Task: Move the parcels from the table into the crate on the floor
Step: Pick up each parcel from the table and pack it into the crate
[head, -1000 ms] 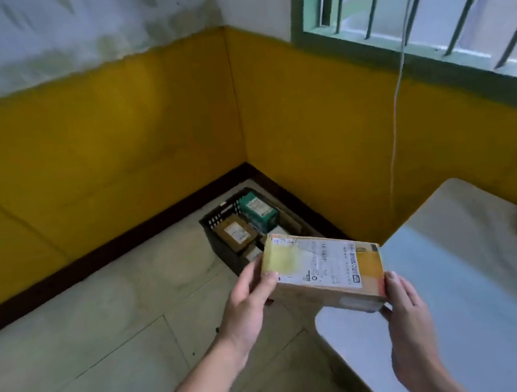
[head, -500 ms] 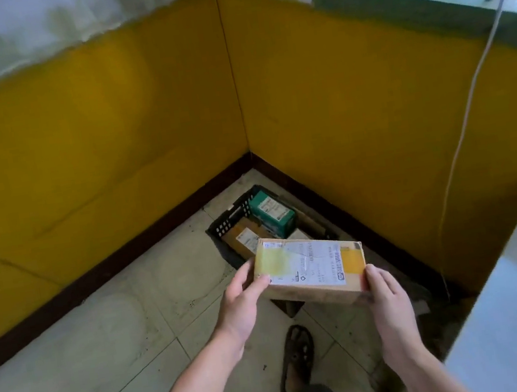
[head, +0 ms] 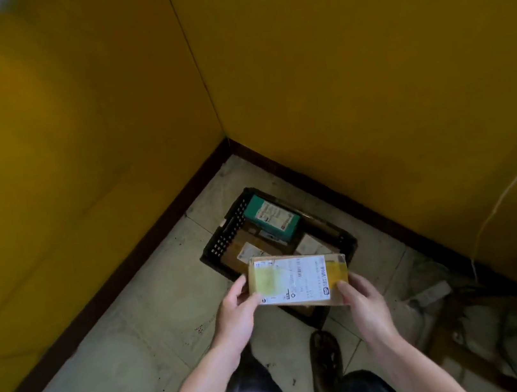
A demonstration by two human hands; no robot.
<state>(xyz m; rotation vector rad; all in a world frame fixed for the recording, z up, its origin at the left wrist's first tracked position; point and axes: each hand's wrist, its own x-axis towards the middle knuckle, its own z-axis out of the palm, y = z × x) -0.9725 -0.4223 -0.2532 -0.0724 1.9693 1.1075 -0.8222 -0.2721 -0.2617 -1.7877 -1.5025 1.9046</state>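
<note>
I hold a brown cardboard parcel (head: 298, 279) with a white label and yellow tape between both hands, above the near edge of the crate. My left hand (head: 236, 313) grips its left end and my right hand (head: 363, 301) grips its right end. The black plastic crate (head: 223, 241) sits on the floor in the room's corner. Inside it lie a teal box (head: 272, 217) and brown parcels (head: 249, 252) with labels. The table is out of view.
Yellow walls with a dark skirting board (head: 144, 246) meet behind the crate. My sandalled foot (head: 325, 357) stands just before the crate. A white cord (head: 499, 196) hangs down the right wall, and clutter (head: 433, 294) lies on the floor at right.
I have stepped closer to the corner and my view has tipped down. The parcel in both hands now hangs over the crate's near edge; the table has left the view.
</note>
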